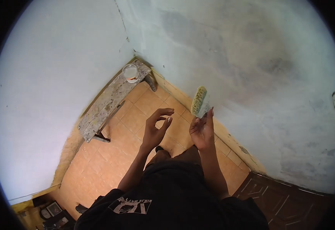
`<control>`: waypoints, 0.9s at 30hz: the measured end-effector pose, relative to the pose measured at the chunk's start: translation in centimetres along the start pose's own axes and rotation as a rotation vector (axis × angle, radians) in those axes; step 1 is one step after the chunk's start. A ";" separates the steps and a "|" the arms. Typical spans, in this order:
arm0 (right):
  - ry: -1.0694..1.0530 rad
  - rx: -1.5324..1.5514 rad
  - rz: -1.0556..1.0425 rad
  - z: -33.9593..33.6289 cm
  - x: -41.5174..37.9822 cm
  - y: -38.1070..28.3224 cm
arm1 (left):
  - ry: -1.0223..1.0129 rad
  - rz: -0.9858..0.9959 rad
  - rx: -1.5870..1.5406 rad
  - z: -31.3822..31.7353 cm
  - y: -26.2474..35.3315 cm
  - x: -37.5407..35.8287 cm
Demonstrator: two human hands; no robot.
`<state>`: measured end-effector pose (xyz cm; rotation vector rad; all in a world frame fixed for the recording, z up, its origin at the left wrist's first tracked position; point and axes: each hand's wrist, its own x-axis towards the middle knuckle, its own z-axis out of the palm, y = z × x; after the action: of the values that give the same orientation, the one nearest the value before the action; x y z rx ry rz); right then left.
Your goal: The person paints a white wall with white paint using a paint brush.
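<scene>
My right hand [202, 135] is closed on a wide brush [199, 101], held up in front of the right wall. Its thick yellow-green bristle edge faces left, and a pale, whitish flat part sits beside it; the fingers partly hide its lower end. My left hand [156, 128] hovers to the left of the brush, apart from it. Its fingers are curved, with a gap between thumb and forefinger and nothing visible in it. Straight ahead, the right wall [232, 65] shows grey and brownish patches under uneven white.
A paint-spattered wooden bench [108, 101] stands along the left wall [52, 88], bearing a clear round tub [130, 73] near the corner. Orange tiles [94, 165] cover the floor. A dark carved panel [267, 199] lies lower right. Framed items [54, 209] and dark objects sit lower left.
</scene>
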<state>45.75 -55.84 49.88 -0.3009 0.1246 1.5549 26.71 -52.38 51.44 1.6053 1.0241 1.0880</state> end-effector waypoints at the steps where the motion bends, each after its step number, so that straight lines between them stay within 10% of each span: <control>1: -0.014 -0.002 0.024 0.0 0.5 1.3 | 0.010 -0.017 0.010 -1.1 -0.7 0.0; 27: 0.044 -0.028 0.431 8.3 28.6 18.9 | 0.296 -0.160 0.119 -22.9 -11.1 15.2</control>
<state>26.60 -26.27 48.07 -0.3450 0.2125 1.9787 7.37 -30.14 48.20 1.4523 1.4117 1.1951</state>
